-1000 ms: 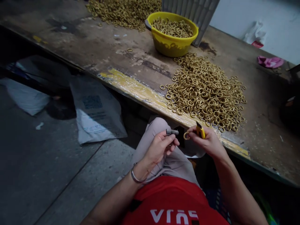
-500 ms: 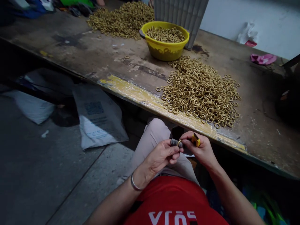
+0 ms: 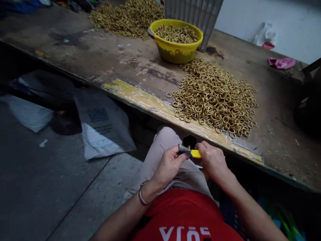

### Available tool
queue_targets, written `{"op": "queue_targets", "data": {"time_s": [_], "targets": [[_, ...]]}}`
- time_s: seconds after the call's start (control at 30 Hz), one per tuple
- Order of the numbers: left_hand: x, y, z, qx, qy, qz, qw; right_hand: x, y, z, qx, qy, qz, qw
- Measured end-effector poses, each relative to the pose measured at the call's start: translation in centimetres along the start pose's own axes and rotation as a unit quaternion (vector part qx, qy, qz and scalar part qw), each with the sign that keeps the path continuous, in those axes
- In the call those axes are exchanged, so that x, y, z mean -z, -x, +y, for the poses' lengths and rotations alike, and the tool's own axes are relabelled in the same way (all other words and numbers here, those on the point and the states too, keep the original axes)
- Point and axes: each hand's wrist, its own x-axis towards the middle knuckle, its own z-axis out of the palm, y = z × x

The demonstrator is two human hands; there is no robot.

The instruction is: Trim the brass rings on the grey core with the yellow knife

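Observation:
My left hand (image 3: pixel 168 167) is closed around a short grey, rough-looking rod (image 3: pixel 182 148). A brass-coloured ring (image 3: pixel 189 147) sits near the rod's right end, partly hidden. Gripped in my right hand (image 3: pixel 213 162) is a yellow utility knife (image 3: pixel 196 154), pointing left. Its dark blade lies against or just in front of the rod by the ring; exact contact is unclear. Both hands are above my lap, below the table's front edge. Beyond them on the table lies a large pile of similar rings (image 3: pixel 215 97).
A yellow basin (image 3: pixel 177 55) of rings stands behind the pile, before a grey ribbed container (image 3: pixel 193 11). Another ring heap (image 3: pixel 127 18) lies at the back left. The worn table edge (image 3: pixel 145 100) runs diagonally ahead. A white sack (image 3: pixel 102 130) rests on the floor.
My right hand has turned over, swinging the knife from upright to pointing left, with its blade now at the rod. The left hand has shifted slightly left with the rod.

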Motion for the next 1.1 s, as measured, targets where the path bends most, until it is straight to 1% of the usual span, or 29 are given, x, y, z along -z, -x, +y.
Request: {"op": "queue_targets", "data": {"time_s": [0.1, 0.17, 0.27, 0.33, 0.4, 0.47, 0.53, 0.63, 0.7, 0.73, 0.77, 0.8, 0.83, 0.9, 0.93, 1.0, 1.03, 1.1], "targets": [[0.7, -0.5, 0.5, -0.027, -0.025, 0.025, 0.999, 0.5, -1.7, -0.5, -0.009, 0.034, 0.014, 0.999], [1.0, -0.4, 0.9, -0.032, -0.033, 0.03, 0.999, 0.9, -3.3, -0.3, -0.032, 0.055, 0.026, 0.998], [1.2, 0.0, 1.0, -0.018, -0.027, -0.004, 0.999, 1.5, -5.9, 0.7, -0.089, 0.075, 0.044, 0.992], [1.4, 0.1, 0.4, 0.014, 0.009, -0.021, 1.0, 1.7, -7.5, 1.3, -0.089, 0.067, 0.072, 0.991], [1.6, -0.3, -0.4, 0.062, 0.075, -0.02, 0.995, 1.6, -8.9, 1.4, -0.061, 0.054, 0.102, 0.991], [1.8, -0.9, -1.1, 0.097, 0.142, -0.013, 0.985, 1.3, -10.0, 1.0, -0.038, 0.042, 0.115, 0.992], [1.9, -1.4, -1.3, 0.109, 0.188, -0.01, 0.976, 0.9, -11.1, 0.6, -0.029, 0.034, 0.117, 0.992], [2.1, -1.9, -1.0, 0.11, 0.231, -0.019, 0.966, 0.7, -12.1, 0.3, -0.024, 0.012, 0.125, 0.992], [2.2, -2.0, -0.8, 0.124, 0.266, -0.038, 0.955, 1.0, -12.1, 0.6, -0.019, -0.049, 0.148, 0.988], [2.2, -2.2, -0.7, 0.132, 0.285, -0.047, 0.948, 1.3, -11.8, 0.8, -0.018, -0.107, 0.165, 0.98], [2.2, -2.3, -0.6, 0.136, 0.3, -0.053, 0.943, 1.7, -11.4, 1.0, -0.014, -0.184, 0.176, 0.967], [2.2, -2.5, -0.6, 0.136, 0.312, -0.053, 0.939, 2.0, -10.8, 1.1, -0.013, -0.275, 0.176, 0.945], [2.2, -2.7, -0.5, 0.13, 0.32, -0.048, 0.937, 2.3, -10.1, 1.2, -0.014, -0.372, 0.159, 0.914], [2.1, -3.1, -0.4, 0.109, 0.326, -0.031, 0.939, 2.5, -8.5, 1.2, -0.026, -0.545, 0.089, 0.833], [2.0, -3.2, -0.3, 0.102, 0.327, -0.027, 0.939, 2.4, -7.7, 1.1, -0.034, -0.609, 0.053, 0.79], [1.8, -3.3, 0.0, 0.095, 0.33, -0.038, 0.938, 1.6, -6.3, 0.7, -0.051, -0.695, 0.009, 0.718], [1.7, -3.2, 0.2, 0.092, 0.331, -0.051, 0.938, 1.1, -5.8, 0.5, -0.057, -0.722, 0.003, 0.689], [1.5, -2.9, 0.5, 0.09, 0.327, -0.081, 0.937, 0.0, -5.1, 0.1, -0.07, -0.757, 0.001, 0.649]]}}
